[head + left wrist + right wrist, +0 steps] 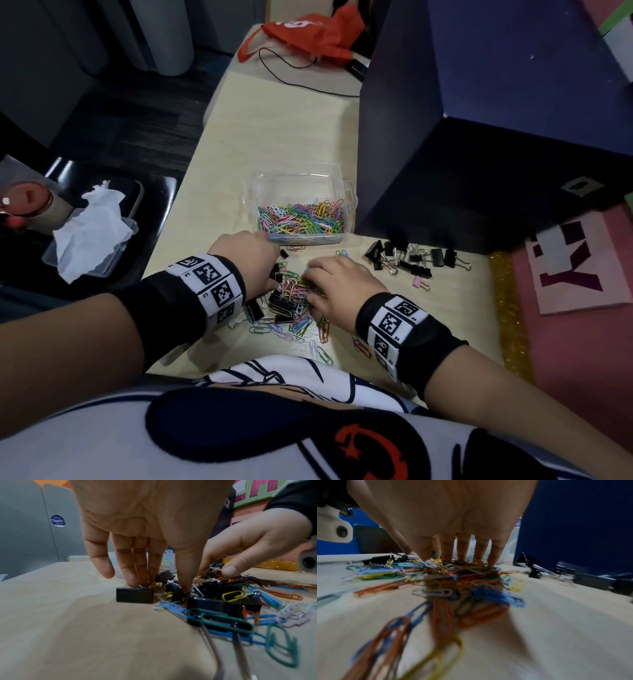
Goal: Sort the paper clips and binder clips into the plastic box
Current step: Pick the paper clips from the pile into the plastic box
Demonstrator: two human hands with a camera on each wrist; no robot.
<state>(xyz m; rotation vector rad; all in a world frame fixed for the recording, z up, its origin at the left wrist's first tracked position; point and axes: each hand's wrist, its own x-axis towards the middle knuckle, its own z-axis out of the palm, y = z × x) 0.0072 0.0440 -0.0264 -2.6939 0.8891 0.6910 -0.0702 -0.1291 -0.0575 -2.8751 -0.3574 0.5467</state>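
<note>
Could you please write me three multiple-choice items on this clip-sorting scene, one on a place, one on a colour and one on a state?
1. Where does the separate group of binder clips lie?
A. inside the plastic box
B. on the table, right of the mixed pile
C. on the chair

2. What colour are most binder clips?
A. black
B. red
C. white

3. What does the plastic box hold?
A. nothing
B. only binder clips
C. coloured paper clips

Answers: 1 B, the group sits on the table to the right of the mixed pile where the left hand and right hand work. 2 A, nearly all are black; one is pink. 3 C, the open box shows a layer of coloured paper clips.
</note>
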